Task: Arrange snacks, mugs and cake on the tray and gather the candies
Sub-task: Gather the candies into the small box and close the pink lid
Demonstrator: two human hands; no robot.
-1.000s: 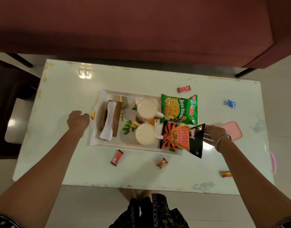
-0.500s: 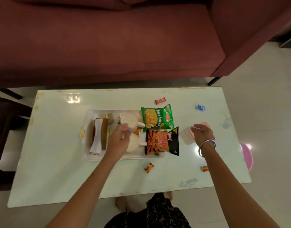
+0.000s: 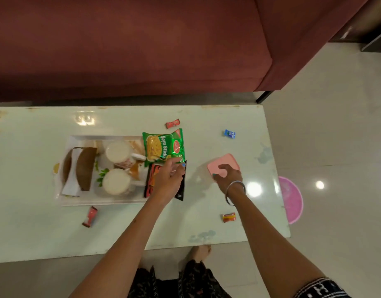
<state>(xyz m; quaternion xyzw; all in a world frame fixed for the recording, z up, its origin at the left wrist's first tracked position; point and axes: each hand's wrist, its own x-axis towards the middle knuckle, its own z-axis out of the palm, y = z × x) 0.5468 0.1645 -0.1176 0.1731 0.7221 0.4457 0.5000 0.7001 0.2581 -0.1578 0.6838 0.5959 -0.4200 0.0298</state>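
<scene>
A white tray [image 3: 99, 202] holds a brown cake in white paper [image 3: 85, 166], two white mugs [image 3: 118, 152] [image 3: 116, 181], a green Soya Sticks packet [image 3: 161, 146] and a black-orange snack packet [image 3: 149, 179]. My left hand [image 3: 168, 179] lies over the black packet with loose fingers, its fingertips at the green packet's lower edge. My right hand [image 3: 227, 176] grips the near edge of a flat pink box [image 3: 225, 162] on the table. Loose candies lie around: a red one [image 3: 172, 123] behind the tray, a blue one [image 3: 230, 133], an orange-red one [image 3: 229, 217], and a red one [image 3: 90, 216] in front of the tray.
The pale glossy table [image 3: 34, 233] stands before a maroon sofa [image 3: 120, 50]. A pink round dish [image 3: 291, 198] lies on the floor past the table's right edge. My foot [image 3: 199, 251] shows at the near edge.
My left hand moved right from the mugs onto the snack packets. My right hand stays on the pink box. The view has shifted right.
</scene>
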